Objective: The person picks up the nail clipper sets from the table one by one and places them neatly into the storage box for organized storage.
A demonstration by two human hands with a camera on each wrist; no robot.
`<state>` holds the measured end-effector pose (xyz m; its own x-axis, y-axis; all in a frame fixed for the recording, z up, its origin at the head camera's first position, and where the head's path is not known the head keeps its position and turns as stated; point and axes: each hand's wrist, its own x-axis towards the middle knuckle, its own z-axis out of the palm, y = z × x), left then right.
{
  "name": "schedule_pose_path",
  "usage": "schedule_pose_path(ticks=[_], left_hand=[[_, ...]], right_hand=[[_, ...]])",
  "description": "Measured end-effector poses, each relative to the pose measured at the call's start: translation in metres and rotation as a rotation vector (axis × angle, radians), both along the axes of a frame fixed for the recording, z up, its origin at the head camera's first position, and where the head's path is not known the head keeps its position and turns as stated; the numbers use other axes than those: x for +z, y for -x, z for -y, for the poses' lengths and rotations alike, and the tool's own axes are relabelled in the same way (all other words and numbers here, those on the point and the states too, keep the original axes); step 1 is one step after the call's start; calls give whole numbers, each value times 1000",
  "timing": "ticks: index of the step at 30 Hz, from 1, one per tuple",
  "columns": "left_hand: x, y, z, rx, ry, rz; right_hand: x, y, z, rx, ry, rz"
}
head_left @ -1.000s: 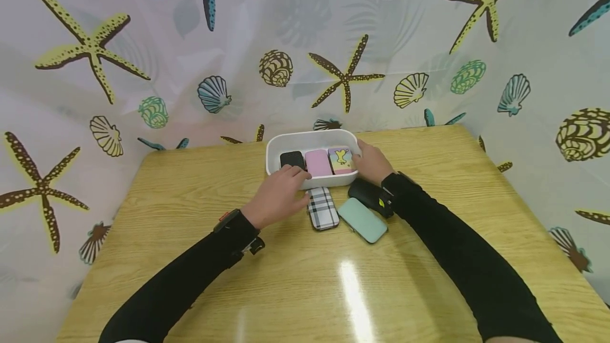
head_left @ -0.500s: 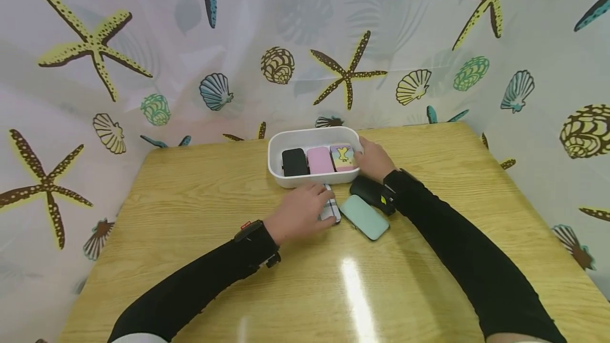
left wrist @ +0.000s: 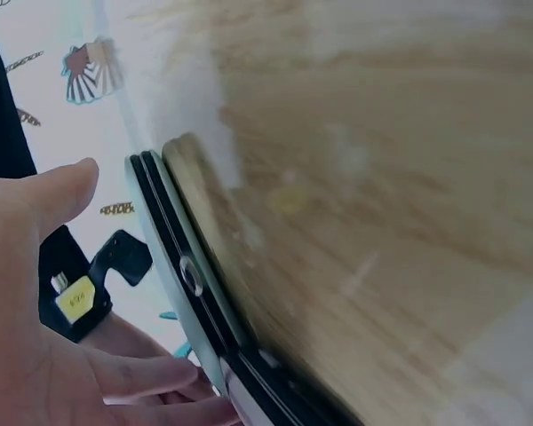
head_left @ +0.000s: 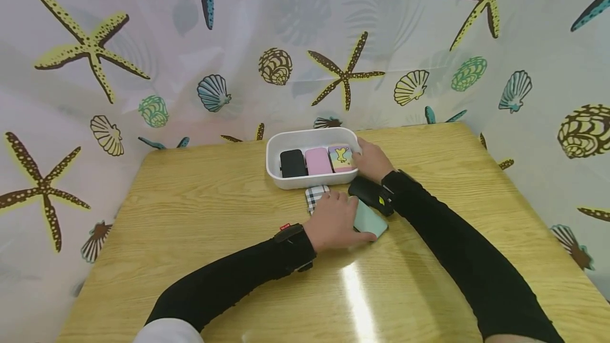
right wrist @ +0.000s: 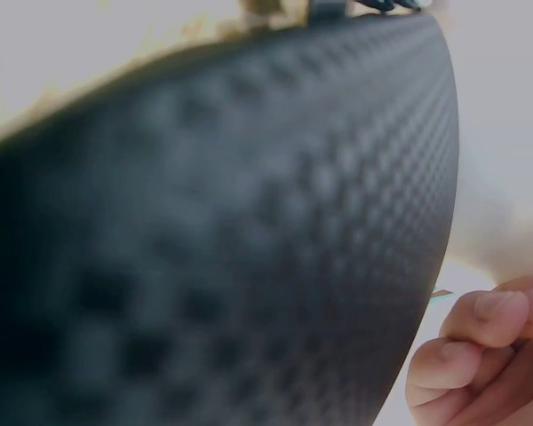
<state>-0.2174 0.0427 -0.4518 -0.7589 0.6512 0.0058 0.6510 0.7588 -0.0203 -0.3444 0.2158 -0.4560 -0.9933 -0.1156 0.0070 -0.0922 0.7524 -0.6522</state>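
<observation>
My left hand (head_left: 333, 224) lies spread over the mint-green zip case (head_left: 369, 219), thumb near its front end and fingertips toward its far end. In the left wrist view the case's dark zipper edge and ring pull show, with the thumb (left wrist: 67, 195) apart from it. A plaid case (head_left: 314, 195) is partly hidden under that hand. With thumb inside and fingers outside, my right hand (head_left: 373, 160) grips the right rim of a white box (head_left: 305, 181). Inside stand a black case (head_left: 293, 163), a pink case (head_left: 317, 161) and a cartoon-print case (head_left: 340, 158).
A black textured case (head_left: 367, 193) lies below the right wrist and fills much of the right wrist view. The wooden table (head_left: 200, 195) ends at a shell-and-starfish-printed sheet (head_left: 181, 62) behind and at the sides.
My left hand has moved right and nearer, from the box's front rim across the plaid case to the mint-green case. My right hand stays at the box's rim.
</observation>
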Motion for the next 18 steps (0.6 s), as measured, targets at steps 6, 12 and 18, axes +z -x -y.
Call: schedule_pose_path(ticks=[6,12,18], left_hand=[[-1,-4,-9,4,51,-52],[1,-7,-13,-9,78,-105],[3,-7,-12,-29,82,-54]], right_hand=[[0,0,-1,3,3,-18],[2,-1,-1,9,4,-26],[2,-2,-2,15,16,-12]])
